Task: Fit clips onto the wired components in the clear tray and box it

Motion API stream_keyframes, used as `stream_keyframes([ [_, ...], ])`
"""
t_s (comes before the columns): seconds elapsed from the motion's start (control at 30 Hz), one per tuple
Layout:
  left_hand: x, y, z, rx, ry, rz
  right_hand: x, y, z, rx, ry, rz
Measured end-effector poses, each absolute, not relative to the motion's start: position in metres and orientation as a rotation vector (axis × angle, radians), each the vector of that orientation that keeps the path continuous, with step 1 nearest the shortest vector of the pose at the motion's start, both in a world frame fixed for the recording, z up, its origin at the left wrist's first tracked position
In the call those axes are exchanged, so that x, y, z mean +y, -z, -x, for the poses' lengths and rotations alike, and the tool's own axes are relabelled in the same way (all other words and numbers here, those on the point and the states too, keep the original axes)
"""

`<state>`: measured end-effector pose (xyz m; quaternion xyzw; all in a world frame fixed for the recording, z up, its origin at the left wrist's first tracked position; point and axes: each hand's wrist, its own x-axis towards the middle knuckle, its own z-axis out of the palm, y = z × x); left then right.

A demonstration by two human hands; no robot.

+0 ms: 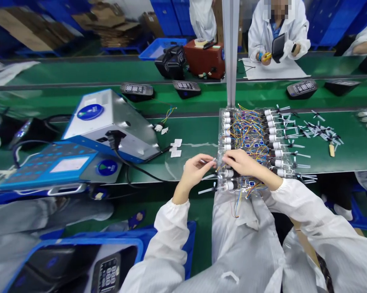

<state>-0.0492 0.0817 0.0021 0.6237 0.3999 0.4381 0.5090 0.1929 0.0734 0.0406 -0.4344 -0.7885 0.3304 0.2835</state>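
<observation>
My left hand [197, 170] is at the left edge of a clear tray [220, 122], its thumb and forefinger pinched on a small pale piece too small to name. Just to its right, my right hand [237, 160] reaches over the tray, fingers closed near a white cylindrical part; what they hold is hidden. The tray carries two columns of white cylindrical parts [275, 145] with coloured wires [247, 122] and small blue boards between them. Black pieces with pale strips [296, 154] stick out along the right side, and others stick out at the lower left.
More strip pieces [319, 130] lie loose right of the tray. A blue and silver machine [119, 126] with a black cable stands left, near white labels [175, 153]. A metal post [230, 53] rises behind the tray. Display units [186, 88] sit on the conveyor; a person [278, 32] works opposite.
</observation>
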Motion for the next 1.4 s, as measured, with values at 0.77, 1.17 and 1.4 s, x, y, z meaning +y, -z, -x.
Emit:
stream_keyframes([
  [0.77,0.085,-0.005,0.044,0.991,-0.979,-1.899,0.049,-0.064,-0.205,-2.861,-0.137,1.252],
  [1.17,0.085,0.023,0.023,0.942,-1.114,-1.721,0.055,-0.041,-0.203,-2.699,-0.201,1.219],
  [1.4,0.08,0.036,0.015,0.985,-1.243,-1.662,0.049,-0.034,-0.204,-2.39,-0.255,1.137],
])
